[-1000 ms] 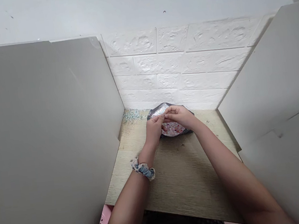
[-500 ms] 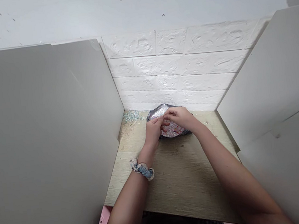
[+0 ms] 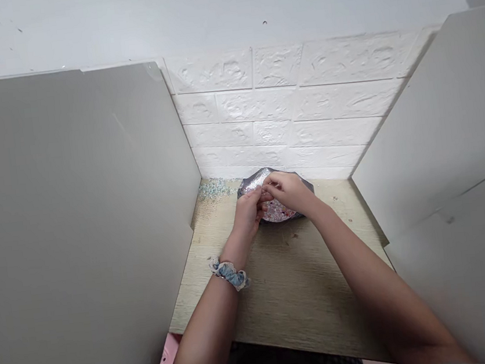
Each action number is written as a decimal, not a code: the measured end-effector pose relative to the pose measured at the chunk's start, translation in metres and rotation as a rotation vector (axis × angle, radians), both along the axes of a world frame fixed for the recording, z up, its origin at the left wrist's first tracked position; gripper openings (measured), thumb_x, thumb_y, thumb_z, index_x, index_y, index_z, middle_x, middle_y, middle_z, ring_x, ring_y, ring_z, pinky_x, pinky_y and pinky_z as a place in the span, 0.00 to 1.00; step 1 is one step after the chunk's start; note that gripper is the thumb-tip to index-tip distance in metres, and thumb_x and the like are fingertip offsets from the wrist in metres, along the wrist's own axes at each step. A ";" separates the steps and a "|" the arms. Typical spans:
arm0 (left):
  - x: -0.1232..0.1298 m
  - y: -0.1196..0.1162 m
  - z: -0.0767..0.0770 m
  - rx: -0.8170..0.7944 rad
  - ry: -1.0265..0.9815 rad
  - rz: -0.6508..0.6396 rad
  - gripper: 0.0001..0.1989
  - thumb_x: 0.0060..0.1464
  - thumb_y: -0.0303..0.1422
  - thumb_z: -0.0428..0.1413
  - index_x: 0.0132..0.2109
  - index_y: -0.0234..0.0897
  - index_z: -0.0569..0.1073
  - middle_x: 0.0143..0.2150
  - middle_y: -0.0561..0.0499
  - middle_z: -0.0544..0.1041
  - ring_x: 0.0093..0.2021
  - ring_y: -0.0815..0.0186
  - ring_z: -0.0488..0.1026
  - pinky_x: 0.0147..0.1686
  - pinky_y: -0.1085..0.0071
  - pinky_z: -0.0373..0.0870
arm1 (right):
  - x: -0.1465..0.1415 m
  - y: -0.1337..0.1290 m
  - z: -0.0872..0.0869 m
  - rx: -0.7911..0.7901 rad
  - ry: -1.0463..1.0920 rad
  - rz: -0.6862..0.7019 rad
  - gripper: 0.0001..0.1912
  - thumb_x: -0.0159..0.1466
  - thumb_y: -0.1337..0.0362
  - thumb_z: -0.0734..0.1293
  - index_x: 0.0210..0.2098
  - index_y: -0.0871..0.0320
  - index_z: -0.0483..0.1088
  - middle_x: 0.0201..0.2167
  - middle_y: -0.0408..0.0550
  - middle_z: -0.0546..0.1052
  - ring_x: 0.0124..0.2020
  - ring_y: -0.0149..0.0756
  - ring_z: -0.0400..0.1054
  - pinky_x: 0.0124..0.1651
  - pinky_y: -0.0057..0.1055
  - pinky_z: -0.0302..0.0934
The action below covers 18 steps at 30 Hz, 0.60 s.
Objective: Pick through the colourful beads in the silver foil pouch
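Observation:
Near the back wall lies a shiny silver and dark bag point(image 3: 253, 182), its open mouth showing many tiny pink, white and coloured pieces point(image 3: 278, 211). Over it, my left hand point(image 3: 249, 209) has its thumb and index finger pinched together, the other fingers curled. My right hand point(image 3: 288, 191) meets it from the right, fingertips pinched close to the left ones. Whatever sits between the fingertips is too small to make out. A blue and white scrunchie point(image 3: 230, 273) circles my left wrist.
Small bluish glittery bits point(image 3: 217, 189) are scattered on the wooden tabletop point(image 3: 299, 292) at its back left corner. Tall pale panels stand on the left point(image 3: 81, 224) and right point(image 3: 431, 143). A white brick-patterned wall point(image 3: 277, 105) closes the back.
My right hand has shifted slightly left and its fingers have curled more against the left fingertips. My left hand has turned a little. The bag stays in place.

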State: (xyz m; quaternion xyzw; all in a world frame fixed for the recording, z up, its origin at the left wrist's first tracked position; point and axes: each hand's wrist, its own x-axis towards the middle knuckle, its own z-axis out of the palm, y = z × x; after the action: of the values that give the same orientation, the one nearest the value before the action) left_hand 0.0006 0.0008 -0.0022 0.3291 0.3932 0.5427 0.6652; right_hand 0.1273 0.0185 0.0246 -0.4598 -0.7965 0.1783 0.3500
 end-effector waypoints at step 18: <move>-0.002 -0.002 0.006 -0.047 -0.141 -0.021 0.07 0.44 0.30 0.59 0.32 0.33 0.71 0.24 0.52 0.73 0.18 0.77 0.66 0.14 0.82 0.52 | 0.010 0.020 -0.031 -0.061 -0.107 -0.144 0.08 0.60 0.67 0.59 0.35 0.60 0.70 0.37 0.49 0.73 0.39 0.35 0.65 0.40 0.30 0.55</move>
State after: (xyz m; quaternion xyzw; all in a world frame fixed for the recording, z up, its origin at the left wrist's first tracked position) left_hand -0.0009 -0.0011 0.0041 0.2787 0.3544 0.5481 0.7045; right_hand 0.1377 0.0388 -0.0061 -0.5350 -0.7732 0.1520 0.3047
